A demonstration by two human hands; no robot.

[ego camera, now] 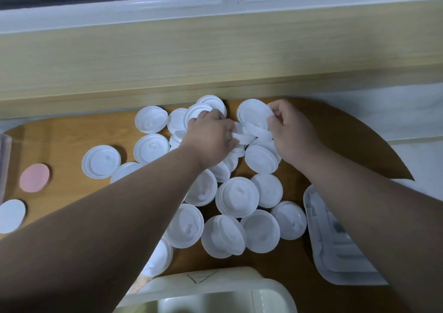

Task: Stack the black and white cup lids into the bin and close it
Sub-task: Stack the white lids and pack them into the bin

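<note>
White-plastic bin open at your near edge, bin cover near right | loose white lids scattered mid-counter | far: your left grip curled round a flat lid, your right grip pinching a tilted lid.

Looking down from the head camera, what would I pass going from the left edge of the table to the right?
Pink disc → lone white lid → left hand → white lids that both hands grip → right hand → translucent rectangular lid.
</note>
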